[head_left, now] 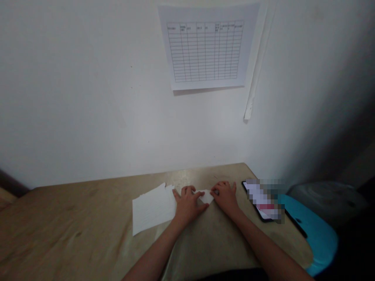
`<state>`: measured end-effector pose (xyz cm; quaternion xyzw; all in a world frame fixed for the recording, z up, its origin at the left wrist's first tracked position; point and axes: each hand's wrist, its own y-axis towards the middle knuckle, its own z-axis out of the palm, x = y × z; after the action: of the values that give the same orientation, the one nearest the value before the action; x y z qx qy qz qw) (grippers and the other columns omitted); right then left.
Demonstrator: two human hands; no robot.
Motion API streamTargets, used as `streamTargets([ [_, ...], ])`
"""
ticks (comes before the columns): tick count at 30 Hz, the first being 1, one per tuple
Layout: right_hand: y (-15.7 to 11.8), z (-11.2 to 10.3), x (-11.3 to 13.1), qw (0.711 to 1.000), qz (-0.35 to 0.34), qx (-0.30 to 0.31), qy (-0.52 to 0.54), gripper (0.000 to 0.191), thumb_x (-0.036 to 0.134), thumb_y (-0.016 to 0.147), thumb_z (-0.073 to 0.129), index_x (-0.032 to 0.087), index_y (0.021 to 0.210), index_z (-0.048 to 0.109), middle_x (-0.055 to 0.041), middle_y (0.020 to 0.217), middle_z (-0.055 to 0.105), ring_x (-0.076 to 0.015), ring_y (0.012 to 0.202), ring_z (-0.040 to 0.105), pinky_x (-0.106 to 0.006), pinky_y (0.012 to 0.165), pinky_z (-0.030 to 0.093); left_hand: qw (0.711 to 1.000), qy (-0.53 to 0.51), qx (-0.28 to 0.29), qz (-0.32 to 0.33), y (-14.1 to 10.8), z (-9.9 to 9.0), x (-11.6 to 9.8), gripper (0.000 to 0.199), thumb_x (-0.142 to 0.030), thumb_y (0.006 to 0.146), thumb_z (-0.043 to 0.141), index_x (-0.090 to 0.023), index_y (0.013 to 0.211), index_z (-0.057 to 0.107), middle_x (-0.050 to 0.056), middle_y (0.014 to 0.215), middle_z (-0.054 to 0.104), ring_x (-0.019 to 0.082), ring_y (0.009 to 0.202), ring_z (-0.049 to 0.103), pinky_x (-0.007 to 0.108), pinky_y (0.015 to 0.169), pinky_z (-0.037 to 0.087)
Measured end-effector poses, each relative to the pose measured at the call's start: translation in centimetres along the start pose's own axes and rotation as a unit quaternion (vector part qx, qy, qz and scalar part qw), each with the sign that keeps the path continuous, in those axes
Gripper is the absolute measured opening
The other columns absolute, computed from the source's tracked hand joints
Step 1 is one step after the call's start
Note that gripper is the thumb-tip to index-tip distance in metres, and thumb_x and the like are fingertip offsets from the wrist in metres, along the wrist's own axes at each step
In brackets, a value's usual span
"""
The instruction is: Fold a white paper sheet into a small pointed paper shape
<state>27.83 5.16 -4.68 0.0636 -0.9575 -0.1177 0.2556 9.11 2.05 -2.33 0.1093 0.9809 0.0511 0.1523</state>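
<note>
A small piece of folded white paper lies on the table between my two hands. My left hand has its thumb and index finger on the paper's left part, holding it against the tabletop, while its other fingers spread out. At the paper's right corner, my right hand pinches the edge between thumb and fingers. Parts of the paper are hidden under the fingers. Just left of my left hand lies a larger white sheet with faint lines and a torn upper edge.
A phone with a lit, blurred-out screen lies at the table's right side. Beyond that edge are a black pen-like stick and a turquoise stool or chair seat. The brown-covered table meets a white wall bearing a printed chart.
</note>
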Motion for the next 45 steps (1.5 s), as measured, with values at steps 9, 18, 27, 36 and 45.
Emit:
streamTargets([
  [9,0.1,0.3,-0.3,1.000,0.014,-0.002,0.004,0.013,0.029,0.089,0.062,0.027,0.084,0.074,-0.0019,0.107,0.071,-0.0274,0.119,0.050,-0.068,0.113,0.001,0.999,0.016,0.033,-0.028,0.0,-0.2,-0.2,0.061,-0.069,0.074,0.066,-0.044,0.129,0.063,0.009,0.148,0.046,0.040,0.141,0.031,0.079,0.110,0.000],
  [18,0.1,0.4,0.0,1.000,-0.003,-0.022,-0.009,0.014,0.031,0.090,0.061,0.028,0.085,0.073,-0.0013,0.104,0.071,-0.0275,0.117,0.051,-0.069,0.112,0.002,0.999,0.021,0.022,-0.027,0.1,0.2,0.0,0.059,-0.069,0.074,0.066,-0.045,0.128,0.063,0.008,0.148,0.046,0.039,0.141,0.032,0.079,0.109,0.004],
  [27,0.2,0.3,0.5,0.999,-0.004,-0.016,-0.027,0.013,0.031,0.091,0.060,0.028,0.086,0.072,-0.0013,0.105,0.071,-0.0269,0.117,0.051,-0.069,0.112,0.003,0.999,0.010,0.019,-0.025,0.3,0.4,0.2,0.060,-0.067,0.072,0.070,-0.045,0.127,0.063,0.009,0.148,0.046,0.037,0.141,0.033,0.079,0.109,0.003],
  [36,0.1,0.1,1.0,0.999,-0.005,-0.021,-0.031,0.014,0.029,0.092,0.058,0.026,0.086,0.070,-0.0020,0.107,0.070,-0.0270,0.116,0.051,-0.068,0.112,0.002,1.000,0.007,0.019,-0.023,0.3,0.3,0.1,0.057,-0.066,0.074,0.067,-0.043,0.126,0.064,0.009,0.148,0.047,0.038,0.141,0.033,0.080,0.109,0.005],
  [45,0.2,-0.1,1.2,0.999,-0.001,-0.003,-0.050,0.014,0.031,0.092,0.058,0.025,0.089,0.070,-0.0043,0.108,0.070,-0.0280,0.116,0.051,-0.067,0.113,0.005,0.998,0.009,0.043,-0.034,0.3,-0.4,-0.4,0.059,-0.064,0.073,0.070,-0.045,0.129,0.062,0.008,0.151,0.044,0.038,0.143,0.030,0.077,0.111,0.004],
])
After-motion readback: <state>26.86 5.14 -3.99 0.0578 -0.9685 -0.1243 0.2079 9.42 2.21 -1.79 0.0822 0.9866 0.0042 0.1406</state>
